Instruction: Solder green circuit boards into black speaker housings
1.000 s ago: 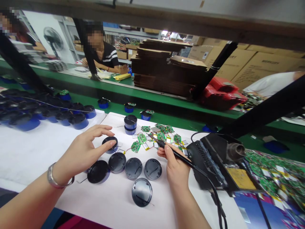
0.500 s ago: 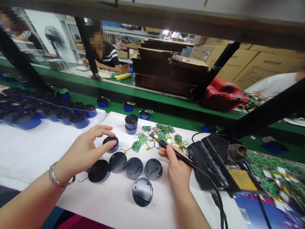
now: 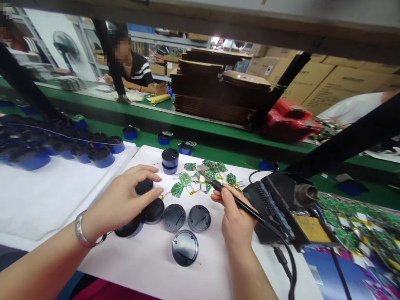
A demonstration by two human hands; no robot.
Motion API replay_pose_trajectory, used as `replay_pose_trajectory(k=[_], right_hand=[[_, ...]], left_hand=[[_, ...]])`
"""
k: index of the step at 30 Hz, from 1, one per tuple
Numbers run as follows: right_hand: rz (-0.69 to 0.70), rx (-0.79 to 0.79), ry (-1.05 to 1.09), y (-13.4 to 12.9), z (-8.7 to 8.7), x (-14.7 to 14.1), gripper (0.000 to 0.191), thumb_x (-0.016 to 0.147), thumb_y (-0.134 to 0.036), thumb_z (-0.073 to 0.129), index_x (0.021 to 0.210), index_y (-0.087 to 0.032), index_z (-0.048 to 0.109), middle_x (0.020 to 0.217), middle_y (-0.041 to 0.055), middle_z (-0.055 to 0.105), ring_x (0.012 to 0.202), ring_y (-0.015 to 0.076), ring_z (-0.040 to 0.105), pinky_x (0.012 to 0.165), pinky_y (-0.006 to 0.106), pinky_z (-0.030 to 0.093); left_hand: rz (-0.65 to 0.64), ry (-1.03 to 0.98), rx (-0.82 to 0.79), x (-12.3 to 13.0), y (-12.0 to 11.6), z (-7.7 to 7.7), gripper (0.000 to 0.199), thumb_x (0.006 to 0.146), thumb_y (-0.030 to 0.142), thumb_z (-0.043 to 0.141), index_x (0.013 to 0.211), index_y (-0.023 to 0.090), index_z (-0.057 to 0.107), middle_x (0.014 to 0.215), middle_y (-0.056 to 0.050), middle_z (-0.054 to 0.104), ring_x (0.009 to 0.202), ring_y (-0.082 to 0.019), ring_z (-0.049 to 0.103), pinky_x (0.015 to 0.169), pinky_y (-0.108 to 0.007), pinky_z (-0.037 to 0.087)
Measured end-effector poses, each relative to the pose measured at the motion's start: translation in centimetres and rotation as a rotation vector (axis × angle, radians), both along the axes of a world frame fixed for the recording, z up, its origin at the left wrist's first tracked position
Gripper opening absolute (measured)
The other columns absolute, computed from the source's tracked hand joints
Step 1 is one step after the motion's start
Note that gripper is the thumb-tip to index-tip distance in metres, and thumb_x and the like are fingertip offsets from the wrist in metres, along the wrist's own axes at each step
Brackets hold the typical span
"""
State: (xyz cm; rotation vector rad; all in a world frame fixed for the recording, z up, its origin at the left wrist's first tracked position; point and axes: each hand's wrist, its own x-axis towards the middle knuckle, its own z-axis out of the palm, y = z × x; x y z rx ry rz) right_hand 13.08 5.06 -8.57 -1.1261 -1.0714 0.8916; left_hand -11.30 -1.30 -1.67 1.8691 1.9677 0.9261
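Note:
My right hand (image 3: 236, 208) grips a black soldering iron (image 3: 240, 203) like a pen, its tip over the cluster of green circuit boards (image 3: 185, 179) with small silver batteries attached. Thumb and fingers apart, my left hand (image 3: 128, 198) hovers with nothing in it above several round black cases, hiding parts of them. One black case (image 3: 153, 211) lies under the thumb; whether they touch I cannot tell. To the right of it, two open cases (image 3: 174, 217) sit side by side, with another case (image 3: 185, 248) nearer me. A stack of two blue-and-black cases (image 3: 170, 160) stands behind.
A black soldering station (image 3: 275, 208) with a yellow sponge (image 3: 312, 229) stands at right, its cable curving toward me. Many circuit boards (image 3: 353, 225) are heaped beyond it. Rows of blue-and-black cases (image 3: 101, 157) fill the left. A co-worker (image 3: 137, 71) sits across the green bench (image 3: 146, 114).
My left hand has moved to the right, now covering more of the black cases. The view has shifted slightly; my right hand still holds the soldering iron near the circuit boards.

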Motion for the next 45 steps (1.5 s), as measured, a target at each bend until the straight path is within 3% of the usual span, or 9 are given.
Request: replay_pose_trajectory(k=[3,8,13,16,21,28,34,39,45], right_hand=[[-0.15,0.069,-0.035,-1.1,1.6,1.4,0.036,0.084,-0.041,0.072,0.108,-0.014,0.072,0.082,0.0071,0.074,0.07,0.0219,0.073,0.071,0.036,0.061],[-0.265,0.144,-0.124,-4.0,3.8,3.5,0.037,0.08,-0.036,0.077,0.11,-0.014,0.072,0.088,0.0081,0.075,0.073,0.0231,0.073,0.073,0.037,0.06],[-0.355,0.102,-0.196,-6.9,4.2,4.2,0.041,0.08,-0.037,0.078,0.114,-0.016,0.07,0.093,0.0084,0.075,0.078,0.023,0.074,0.075,0.033,0.058],[-0.389,0.125,-0.246,-8.0,4.4,4.2,0.037,0.082,-0.037,0.076,0.113,-0.017,0.071,0.091,0.0065,0.075,0.076,0.0197,0.074,0.074,0.028,0.057],[-0.403,0.145,-0.291,-8.7,4.6,4.6,0.032,0.084,-0.035,0.074,0.112,-0.02,0.071,0.091,0.0046,0.076,0.074,0.0174,0.074,0.071,0.024,0.056],[-0.341,0.191,-0.287,-8.2,3.4,4.7,0.023,0.093,-0.031,0.063,0.113,-0.021,0.068,0.09,0.002,0.076,0.07,0.0145,0.074,0.07,0.024,0.06],[-0.22,0.373,-0.497,-7.4,1.2,4.8,0.028,0.089,-0.017,0.065,0.117,-0.022,0.065,0.104,0.0028,0.074,0.088,0.0164,0.073,0.085,0.029,0.06],[-0.228,0.498,-0.709,-7.3,0.8,4.0,0.038,0.085,-0.014,0.07,0.122,-0.019,0.061,0.108,0.005,0.073,0.089,0.0182,0.073,0.085,0.03,0.059],[-0.252,0.573,-0.803,-7.7,0.9,3.4,0.037,0.084,-0.015,0.073,0.119,-0.017,0.062,0.102,0.0042,0.074,0.081,0.0157,0.073,0.078,0.025,0.059]], left_hand=[[-0.188,0.079,0.007,2.2,0.8,0.8,0.026,0.085,0.047,0.062,0.098,0.026,0.071,0.118,-0.005,0.069,0.11,-0.027,0.063,0.098,-0.041,0.051],[-0.433,0.387,-0.15,6.9,4.0,1.5,0.025,0.09,0.03,0.06,0.111,0.019,0.069,0.112,-0.007,0.072,0.108,-0.026,0.063,0.098,-0.04,0.05],[-0.48,0.572,-0.257,11.7,9.7,0.1,0.016,0.091,0.021,0.061,0.101,0.013,0.071,0.106,-0.012,0.071,0.108,-0.028,0.065,0.092,-0.042,0.053],[-0.516,0.628,-0.283,13.7,12.9,-1.1,0.025,0.094,0.029,0.062,0.113,0.014,0.064,0.117,-0.01,0.065,0.108,-0.024,0.063,0.092,-0.045,0.053],[-0.525,0.593,-0.314,14.7,15.3,-2.2,0.034,0.094,0.032,0.062,0.124,0.015,0.058,0.126,-0.011,0.06,0.109,-0.025,0.062,0.092,-0.046,0.054],[-0.391,0.254,-0.476,13.9,14.2,0.4,0.027,0.094,0.032,0.062,0.115,0.015,0.062,0.116,-0.008,0.064,0.101,-0.022,0.064,0.086,-0.041,0.056],[-0.314,-0.322,-0.664,12.7,10.1,1.9,0.019,0.087,0.02,0.063,0.07,0.014,0.059,0.056,0.001,0.06,0.056,-0.011,0.061,0.054,-0.021,0.05],[-0.252,-0.699,-0.783,12.4,6.4,1.8,0.019,0.08,0.021,0.07,0.069,0.015,0.055,0.052,0.001,0.063,0.047,-0.008,0.06,0.048,-0.016,0.049],[-0.179,-0.93,-0.792,12.0,3.9,1.4,0.021,0.083,0.015,0.069,0.072,0.016,0.05,0.054,0.0,0.066,0.055,-0.009,0.067,0.053,-0.014,0.052]])
